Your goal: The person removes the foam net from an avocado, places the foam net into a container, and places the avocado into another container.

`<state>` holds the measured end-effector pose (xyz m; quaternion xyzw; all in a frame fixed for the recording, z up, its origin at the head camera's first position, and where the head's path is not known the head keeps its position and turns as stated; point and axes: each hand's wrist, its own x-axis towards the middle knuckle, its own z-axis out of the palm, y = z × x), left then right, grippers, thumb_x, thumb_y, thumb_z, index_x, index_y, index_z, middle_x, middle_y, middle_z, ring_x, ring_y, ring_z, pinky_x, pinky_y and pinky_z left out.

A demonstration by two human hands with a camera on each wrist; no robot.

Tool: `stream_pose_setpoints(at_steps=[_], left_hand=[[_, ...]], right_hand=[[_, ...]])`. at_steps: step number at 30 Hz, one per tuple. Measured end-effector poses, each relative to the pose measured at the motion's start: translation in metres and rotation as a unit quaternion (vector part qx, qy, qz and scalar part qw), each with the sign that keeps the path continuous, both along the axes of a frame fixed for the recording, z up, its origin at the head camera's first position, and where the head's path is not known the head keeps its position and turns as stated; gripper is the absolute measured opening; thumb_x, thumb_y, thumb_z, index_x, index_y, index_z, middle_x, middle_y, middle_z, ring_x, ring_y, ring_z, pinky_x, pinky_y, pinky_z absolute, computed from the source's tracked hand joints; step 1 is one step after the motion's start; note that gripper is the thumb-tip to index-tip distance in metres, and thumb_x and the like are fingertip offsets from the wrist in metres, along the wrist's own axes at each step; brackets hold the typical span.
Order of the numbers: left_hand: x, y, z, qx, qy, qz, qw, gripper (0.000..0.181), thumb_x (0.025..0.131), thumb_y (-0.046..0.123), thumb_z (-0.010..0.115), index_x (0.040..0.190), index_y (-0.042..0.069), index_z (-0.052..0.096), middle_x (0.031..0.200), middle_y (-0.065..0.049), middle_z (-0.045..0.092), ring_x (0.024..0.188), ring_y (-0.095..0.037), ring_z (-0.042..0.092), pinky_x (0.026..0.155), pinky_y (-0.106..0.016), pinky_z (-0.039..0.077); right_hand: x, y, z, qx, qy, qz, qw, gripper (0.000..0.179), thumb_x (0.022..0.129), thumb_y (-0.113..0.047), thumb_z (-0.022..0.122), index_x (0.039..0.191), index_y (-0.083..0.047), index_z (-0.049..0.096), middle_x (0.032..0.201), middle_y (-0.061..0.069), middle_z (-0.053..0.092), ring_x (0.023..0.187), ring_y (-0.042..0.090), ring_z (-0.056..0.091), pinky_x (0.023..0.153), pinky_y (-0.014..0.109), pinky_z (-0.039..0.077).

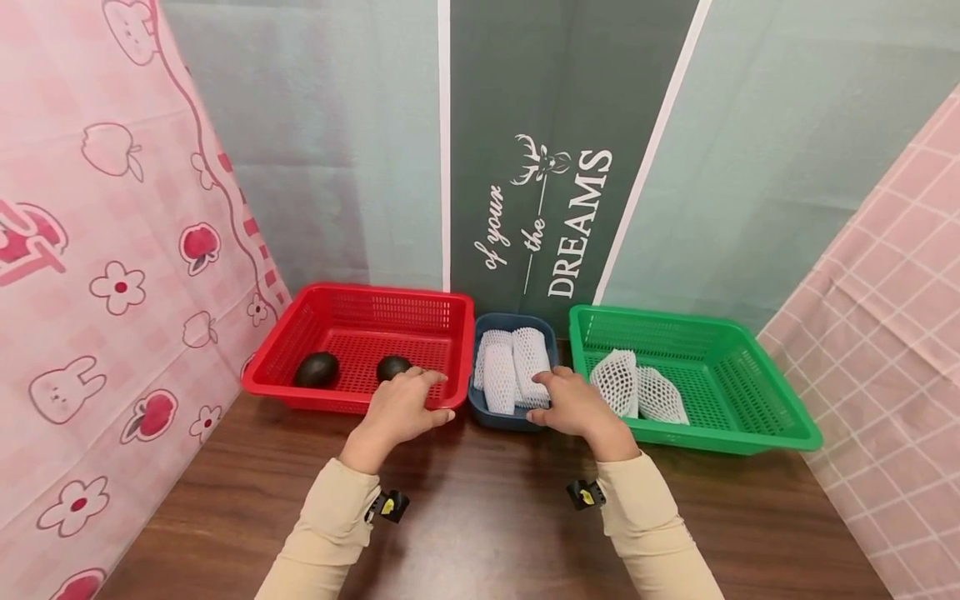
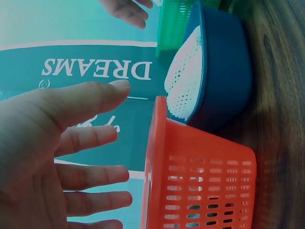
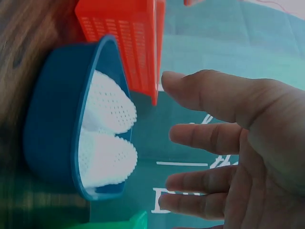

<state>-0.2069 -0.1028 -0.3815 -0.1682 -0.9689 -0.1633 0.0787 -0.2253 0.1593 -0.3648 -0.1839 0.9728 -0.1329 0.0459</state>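
Observation:
My left hand (image 1: 405, 408) hovers over the front right of a red basket (image 1: 390, 293), fingers extended and nothing in its grasp. Partly behind it lies a dark oval avocado (image 1: 392, 367); another avocado (image 1: 317, 369) rests at the basket's left. My right hand (image 1: 576, 406) hangs between a small blue bin (image 1: 510, 422) and a green basket (image 1: 731, 400), its fingers spread and holding nothing. Several white foam net sleeves (image 2: 187, 71) are piled in the bin. Two puffed-out foam net sleeves (image 1: 617, 380) lie in the green basket's left part.
The three containers stand in a row on a brown wooden table (image 1: 480, 517), against a green and grey printed cloth (image 1: 360, 167). Pink patterned cloth (image 1: 97, 350) borders the left side, and pink checked cloth (image 1: 900, 358) the right.

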Motion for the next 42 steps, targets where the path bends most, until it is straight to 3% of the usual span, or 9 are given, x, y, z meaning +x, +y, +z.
stream_pose_setpoints(at_steps=[15, 20, 27, 37, 42], left_hand=[[-0.001, 0.021, 0.0, -0.034, -0.019, -0.018, 0.9991, 0.054, 0.073, 0.039, 0.076, 0.117, 0.012, 0.063, 0.104, -0.01, 0.059, 0.088, -0.026, 0.059, 0.069, -0.042, 0.047], [0.0, 0.029, -0.004, -0.028, 0.006, -0.031, 0.9991, 0.053, 0.074, 0.04, 0.075, 0.117, 0.012, 0.063, 0.107, -0.01, 0.059, 0.091, -0.026, 0.058, 0.07, -0.042, 0.047], [0.004, 0.039, -0.014, -0.019, 0.055, -0.044, 0.9973, 0.05, 0.073, 0.038, 0.075, 0.115, 0.013, 0.064, 0.111, -0.01, 0.059, 0.094, -0.026, 0.058, 0.071, -0.042, 0.048], [0.011, 0.054, -0.016, -0.018, 0.052, -0.064, 0.9964, 0.049, 0.074, 0.039, 0.075, 0.115, 0.013, 0.064, 0.109, -0.008, 0.059, 0.093, -0.024, 0.056, 0.071, -0.04, 0.048], [0.013, 0.057, -0.022, -0.012, 0.059, -0.073, 0.9955, 0.05, 0.074, 0.04, 0.074, 0.115, 0.014, 0.064, 0.11, -0.008, 0.059, 0.095, -0.024, 0.056, 0.074, -0.041, 0.048]], right_hand=[[-0.005, 0.033, 0.007, 0.0, -0.019, -0.028, 0.9994, 0.055, 0.082, -0.026, 0.07, 0.127, 0.001, 0.053, 0.131, 0.036, 0.036, 0.118, 0.05, 0.038, 0.087, 0.058, 0.039], [-0.006, 0.044, 0.007, 0.004, -0.02, -0.047, 0.9987, 0.056, 0.083, -0.026, 0.069, 0.128, 0.001, 0.051, 0.135, 0.039, 0.028, 0.12, 0.056, 0.03, 0.086, 0.064, 0.034], [-0.009, 0.054, 0.004, 0.007, -0.001, -0.057, 0.9983, 0.056, 0.082, -0.026, 0.07, 0.129, 0.0, 0.052, 0.135, 0.039, 0.029, 0.118, 0.059, 0.029, 0.084, 0.07, 0.03], [-0.016, 0.074, 0.0, -0.013, -0.002, -0.073, 0.9972, 0.056, 0.082, -0.023, 0.068, 0.129, 0.002, 0.051, 0.136, 0.043, 0.018, 0.121, 0.062, 0.018, 0.086, 0.07, 0.028], [-0.021, 0.082, -0.003, -0.042, 0.008, -0.076, 0.9962, 0.056, 0.083, -0.02, 0.067, 0.13, 0.004, 0.048, 0.134, 0.046, 0.017, 0.12, 0.063, 0.019, 0.088, 0.068, 0.029]])
